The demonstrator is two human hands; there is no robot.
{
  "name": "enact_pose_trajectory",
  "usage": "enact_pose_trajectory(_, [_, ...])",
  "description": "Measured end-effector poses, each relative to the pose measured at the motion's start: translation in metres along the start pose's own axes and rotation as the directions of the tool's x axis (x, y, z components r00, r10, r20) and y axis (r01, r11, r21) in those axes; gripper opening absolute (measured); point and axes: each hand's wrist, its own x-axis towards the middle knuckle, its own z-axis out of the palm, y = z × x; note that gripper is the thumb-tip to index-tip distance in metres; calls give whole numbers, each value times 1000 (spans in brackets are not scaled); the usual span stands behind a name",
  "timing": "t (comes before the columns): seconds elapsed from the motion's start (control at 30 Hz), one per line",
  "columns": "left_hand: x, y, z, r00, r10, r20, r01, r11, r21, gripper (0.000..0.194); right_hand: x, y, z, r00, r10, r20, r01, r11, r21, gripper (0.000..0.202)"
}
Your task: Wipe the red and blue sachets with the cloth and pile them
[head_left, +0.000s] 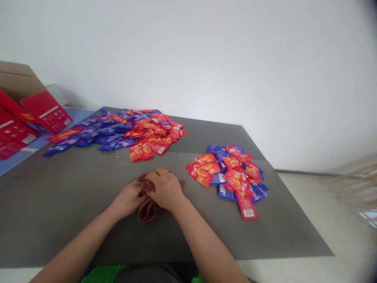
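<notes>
Both hands are on a bunched, folded reddish-brown cloth (147, 212) at the front middle of the dark grey table. My left hand (129, 199) grips its left side with curled fingers. Over its upper right part lies my right hand (165, 189), fingers bent around the fabric. A looped fold hangs out toward me below the hands, and a brown corner shows past the right hand. A speck of blue peeks out behind the right knuckles; what it belongs to is hidden. Right of my hands lies a smaller pile of red and blue sachets (235, 177).
A larger heap of blue sachets (108, 131) and red sachets (156, 129) spreads over the far left. An open red cardboard box (47, 114) stands on a blue surface at left. The grey table (288, 232) meets a white wall (206, 59) at the back.
</notes>
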Motion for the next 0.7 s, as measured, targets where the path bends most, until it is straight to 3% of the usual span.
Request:
enact_pose_trajectory(0.1, [0, 4, -4, 998, 1, 59, -4, 999, 49, 34, 9, 32, -14, 968, 253, 11, -247, 953, -173, 18])
enact_pose_trajectory(0.23, [-1, 7, -5, 999, -2, 46, 0, 999, 46, 31, 4, 34, -38, 938, 336, -83, -346, 918, -194, 17])
enact_pose_trajectory(0.33, [-2, 5, -4, 999, -4, 37, 3, 1000, 23, 26, -9, 9, -39, 976, 198, -92, -205, 977, -63, 20])
enact_pose_trajectory(0.4, [-3, 3, -3, 999, -13, 39, 12, 999, 32, 21, -15, -6, -30, 998, 56, -11, -56, 998, 2, 23])
enact_pose_trajectory(0.47, [-2, 2, -3, 999, -15, 48, 13, 999, 53, 21, -15, -8, -18, 997, 41, 67, -40, 999, -12, 24])
enact_pose_trajectory(0.6, [0, 6, -5, 998, 11, 59, -15, 998, 63, 33, -1, 20, -11, 945, 323, 58, -307, 933, -188, 19])
enact_pose_trajectory(0.7, [-1, 9, -7, 998, 3, 57, -7, 998, 69, 34, 8, 35, -22, 911, 411, 5, -398, 885, -243, 22])
